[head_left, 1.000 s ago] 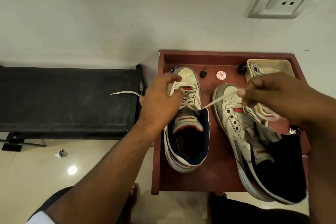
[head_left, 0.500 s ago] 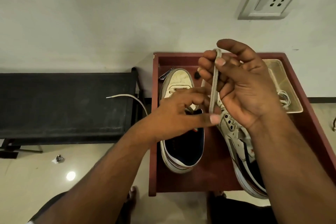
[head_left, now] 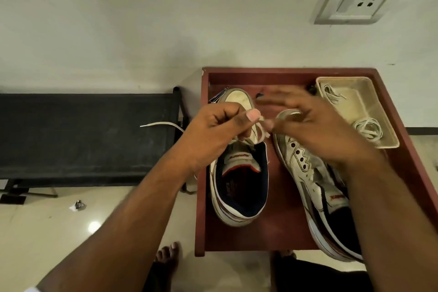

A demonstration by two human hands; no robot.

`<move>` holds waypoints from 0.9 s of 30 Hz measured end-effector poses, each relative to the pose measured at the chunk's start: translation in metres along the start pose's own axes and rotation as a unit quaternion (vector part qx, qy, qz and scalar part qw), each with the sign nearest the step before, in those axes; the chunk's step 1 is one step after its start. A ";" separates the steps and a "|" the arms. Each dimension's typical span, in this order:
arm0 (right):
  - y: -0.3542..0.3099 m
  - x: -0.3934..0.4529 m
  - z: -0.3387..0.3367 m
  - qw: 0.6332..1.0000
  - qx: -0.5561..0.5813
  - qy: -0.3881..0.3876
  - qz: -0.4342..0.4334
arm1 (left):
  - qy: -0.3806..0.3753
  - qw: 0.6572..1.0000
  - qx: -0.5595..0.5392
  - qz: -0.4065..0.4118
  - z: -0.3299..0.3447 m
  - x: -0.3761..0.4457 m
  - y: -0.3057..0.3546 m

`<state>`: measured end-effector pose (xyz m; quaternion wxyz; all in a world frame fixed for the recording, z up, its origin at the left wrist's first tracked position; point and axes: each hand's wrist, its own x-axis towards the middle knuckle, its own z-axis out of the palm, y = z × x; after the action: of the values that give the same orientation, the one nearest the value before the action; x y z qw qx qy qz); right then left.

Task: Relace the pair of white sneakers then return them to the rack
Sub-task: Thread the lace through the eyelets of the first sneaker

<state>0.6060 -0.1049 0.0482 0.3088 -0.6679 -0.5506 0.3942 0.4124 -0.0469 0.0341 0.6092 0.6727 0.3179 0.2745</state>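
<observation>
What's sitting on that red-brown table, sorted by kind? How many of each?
White sneakers with navy lining: 2, the left one and the right one.
Shallow beige plastic tray: 1.
Loose white lace bundles in the tray: 2, one at the far end, one coiled nearer.
Small dark items behind the hands: too hidden to count.
Total: 5 on the red-brown wooden table.

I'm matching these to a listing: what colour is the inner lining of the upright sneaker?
Dark navy blue, seen in the head view inside the left white sneaker.
</observation>
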 end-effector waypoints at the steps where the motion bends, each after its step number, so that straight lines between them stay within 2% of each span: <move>1: -0.003 0.002 0.008 0.999 0.006 -0.026 -0.019 | -0.003 1.000 0.007 0.003 0.000 0.000 -0.001; 4: 0.005 0.004 0.005 0.997 0.078 -0.010 -0.026 | 0.000 1.000 0.030 -0.006 -0.010 -0.002 0.000; 6: 0.018 0.002 -0.012 0.995 0.082 0.063 -0.005 | 0.026 0.999 0.027 -0.018 -0.020 -0.002 0.000; 8: 0.029 0.000 -0.029 0.986 0.001 0.164 0.024 | 0.052 0.998 0.025 -0.015 -0.027 -0.002 -0.003; 9: 0.031 -0.001 -0.033 0.980 -0.054 0.187 0.030 | 0.057 0.998 0.028 -0.012 -0.027 -0.002 -0.005; 11: 0.029 -0.001 -0.026 0.985 -0.090 0.143 0.019 | 0.052 0.998 0.045 -0.010 -0.019 -0.001 -0.007; 13: 0.018 0.002 -0.004 0.998 -0.058 0.034 -0.012 | 0.046 0.997 0.058 -0.010 -0.010 0.000 -0.009; 15: 0.008 0.007 0.016 0.998 -0.032 -0.009 -0.051 | 0.046 0.996 0.071 -0.007 -0.008 0.001 -0.009; 17: 0.011 0.011 0.019 0.997 -0.024 0.037 -0.060 | 0.064 0.994 0.085 -0.019 -0.013 0.000 -0.007; 20: 0.028 0.011 -0.002 0.985 -0.110 0.128 -0.028 | 0.102 0.990 0.090 -0.044 -0.025 -0.001 -0.007; 22: 0.030 0.009 -0.005 0.980 -0.147 0.131 -0.014 | 0.113 0.988 0.089 -0.052 -0.026 -0.001 -0.008; 25: 0.018 0.010 0.013 0.991 -0.076 0.096 -0.058 | 0.087 0.987 0.124 -0.061 -0.020 0.001 -0.010; 27: 0.014 0.013 0.025 0.996 -0.037 0.065 -0.040 | 0.086 0.983 0.148 -0.067 -0.019 0.001 -0.013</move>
<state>0.5925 -0.0960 0.0214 0.3341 -0.6803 -0.5704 0.3166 0.3971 -0.0329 0.0237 0.4899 0.7070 0.4502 0.2397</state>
